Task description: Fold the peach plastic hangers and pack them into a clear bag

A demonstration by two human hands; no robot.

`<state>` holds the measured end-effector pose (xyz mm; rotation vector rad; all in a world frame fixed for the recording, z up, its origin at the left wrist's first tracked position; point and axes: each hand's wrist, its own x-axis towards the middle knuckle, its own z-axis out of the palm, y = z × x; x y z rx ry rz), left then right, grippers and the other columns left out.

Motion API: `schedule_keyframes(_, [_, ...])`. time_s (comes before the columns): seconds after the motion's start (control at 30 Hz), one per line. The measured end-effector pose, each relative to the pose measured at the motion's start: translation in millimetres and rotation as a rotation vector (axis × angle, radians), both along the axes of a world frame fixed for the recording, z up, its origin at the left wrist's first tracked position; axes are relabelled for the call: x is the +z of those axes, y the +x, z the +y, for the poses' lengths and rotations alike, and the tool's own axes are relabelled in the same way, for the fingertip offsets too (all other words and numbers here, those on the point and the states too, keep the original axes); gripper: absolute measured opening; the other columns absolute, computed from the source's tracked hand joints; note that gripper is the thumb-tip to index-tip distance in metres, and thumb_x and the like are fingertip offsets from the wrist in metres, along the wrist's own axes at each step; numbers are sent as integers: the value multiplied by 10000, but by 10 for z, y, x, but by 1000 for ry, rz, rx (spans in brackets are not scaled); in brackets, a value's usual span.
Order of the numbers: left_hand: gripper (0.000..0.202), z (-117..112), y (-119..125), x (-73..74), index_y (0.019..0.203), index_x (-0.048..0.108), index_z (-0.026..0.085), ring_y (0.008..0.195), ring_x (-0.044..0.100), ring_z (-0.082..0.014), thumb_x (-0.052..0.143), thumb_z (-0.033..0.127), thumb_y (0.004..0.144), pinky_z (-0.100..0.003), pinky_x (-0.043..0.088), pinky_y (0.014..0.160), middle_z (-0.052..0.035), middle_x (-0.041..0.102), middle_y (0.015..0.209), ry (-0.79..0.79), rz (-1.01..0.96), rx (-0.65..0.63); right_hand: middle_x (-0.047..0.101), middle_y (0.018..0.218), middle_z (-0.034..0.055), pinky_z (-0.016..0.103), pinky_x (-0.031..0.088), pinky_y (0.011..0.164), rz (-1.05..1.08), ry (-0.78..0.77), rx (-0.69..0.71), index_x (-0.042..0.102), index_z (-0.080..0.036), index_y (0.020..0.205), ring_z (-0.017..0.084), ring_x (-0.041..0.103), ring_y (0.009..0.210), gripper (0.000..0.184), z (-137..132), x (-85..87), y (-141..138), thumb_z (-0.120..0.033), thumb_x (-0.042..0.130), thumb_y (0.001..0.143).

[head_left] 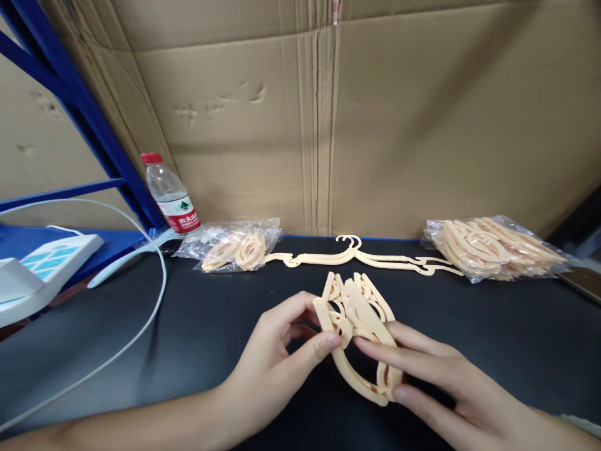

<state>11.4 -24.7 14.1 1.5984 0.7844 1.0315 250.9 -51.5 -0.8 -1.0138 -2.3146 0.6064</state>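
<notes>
Moderate, even indoor light reaches the scene, with a soft diagonal shadow crossing the upper right of the cardboard wall (263,169) and a pale sheen on the left of the dark surface (201,332). Small glints break up the 2 plastic bags (500,247) (188,246). The folded hanger (370,313) reads clearly, while wide-angle stretching tilts the bottle (169,191) and the lower-right sleeve (580,423) looks blurred.

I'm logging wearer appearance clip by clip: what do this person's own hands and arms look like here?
The left hand and right hand are ungloved, with no rings or markings visible. The left forearm is bare. A pale greyish fabric edge, perhaps a sleeve, shows by the right forearm.
</notes>
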Motion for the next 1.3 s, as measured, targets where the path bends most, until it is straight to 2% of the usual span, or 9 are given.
schedule_keyframes(0.2, [113,33,13,-52,919,653,171,887,626,-211,661,270,865,-327,515,797,-49,671,927,-129,44,-34,514,1426,60,393,429,1046,31,-139,91,512,-326,1370,272,456,1318,409,1,16,-10,-315,505,961])
schedule_keyframes(0.3, [162,47,17,-73,908,655,150,873,636,-223,660,306,861,-343,513,804,-66,684,907,-183,22,-55,489,1449,49,403,428,1046,-9,-221,80,504,-363,1373,280,439,1332,431,-15,7,21,-343,547,944])
schedule_keyframes(0.43, [210,111,1,-46,871,639,144,836,646,-212,675,349,844,-333,511,804,-62,692,876,-228,15,15,443,1479,30,378,532,961,86,-236,112,563,-406,1322,308,459,1322,477,-21,38,24,-332,664,861])
schedule_keyframes(0.53, [247,242,-61,-12,874,639,140,792,634,-196,672,381,834,-289,500,724,-52,678,843,-198,54,106,450,1440,50,348,569,884,207,-212,80,602,-392,1277,287,495,1270,411,15,57,21,-303,635,877])
schedule_keyframes(0.63, [253,433,-160,3,780,640,141,660,571,-150,683,389,803,-239,444,598,-12,616,716,-99,181,187,457,1377,81,348,565,838,270,-262,18,619,-352,1245,225,588,1060,330,77,40,39,-313,571,921])
schedule_keyframes(0.7, [246,559,-224,-3,696,614,153,577,514,-121,689,372,776,-215,394,524,17,568,640,-74,252,213,450,1348,92,354,556,821,308,-307,-12,627,-325,1226,192,590,959,304,121,12,54,-338,560,930])
schedule_keyframes(0.97, [220,771,-312,-87,676,582,155,442,432,-83,630,350,766,-199,324,453,44,518,532,-172,390,246,464,1268,85,372,520,874,457,-424,-62,693,-287,1077,190,571,970,233,232,-62,72,-414,596,908])
schedule_keyframes(1.17, [233,795,-335,-86,709,601,153,509,464,-105,615,376,777,-214,334,496,28,544,593,-100,464,272,468,1251,101,381,532,873,458,-434,-92,709,-253,1034,203,580,972,253,261,-59,76,-439,609,896])
schedule_keyframes(1.3, [299,790,-386,-93,892,670,141,568,493,-131,662,408,757,-246,379,545,-37,664,818,-1,569,283,506,1198,99,359,547,832,430,-386,-110,716,-241,1009,198,591,945,249,293,-56,82,-433,602,898])
